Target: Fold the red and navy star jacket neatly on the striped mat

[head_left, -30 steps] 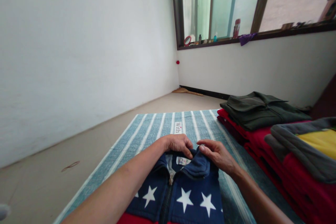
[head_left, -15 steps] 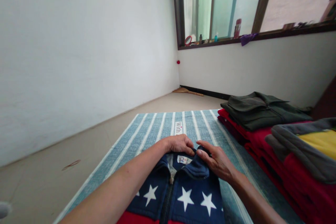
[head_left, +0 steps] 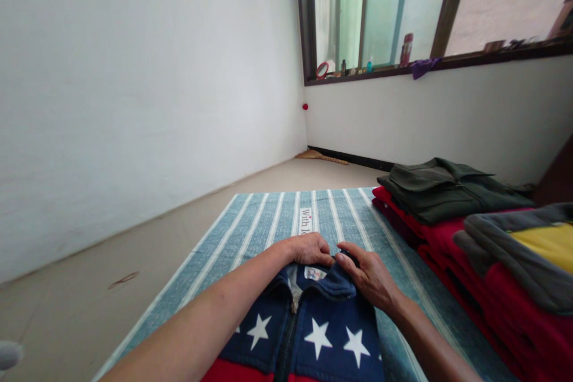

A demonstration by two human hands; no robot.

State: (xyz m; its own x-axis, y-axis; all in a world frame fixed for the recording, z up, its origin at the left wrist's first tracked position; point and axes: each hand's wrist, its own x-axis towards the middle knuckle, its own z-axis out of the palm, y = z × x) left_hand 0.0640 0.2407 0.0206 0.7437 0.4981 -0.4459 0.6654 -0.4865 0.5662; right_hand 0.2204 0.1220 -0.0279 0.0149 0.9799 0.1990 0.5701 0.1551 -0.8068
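A navy and red zip-up jacket (head_left: 319, 310) with white stars lies in front of me on a striped blue-green cloth (head_left: 250, 224). Its zipper is done up almost to the neck, and a white label shows inside the collar. My left hand (head_left: 313, 249) reaches across to the back of the collar, fingers curled down and closed on its edge. From the right side, my right hand (head_left: 367, 271) pinches the collar between thumb and fingers. The two hands are close together, nearly touching. The jacket's lower part runs out of view.
Folded clothes are stacked at the right, with a dark green garment (head_left: 447, 188) on top and a grey and yellow one (head_left: 528, 245) nearer. A broom (head_left: 320, 156) lies by the far corner. Bottles and a red-rimmed mirror (head_left: 322, 70) line the window sill.
Hardly anything differs. Both hands keep their hold on the jacket's collar, and the view has shifted very slightly.
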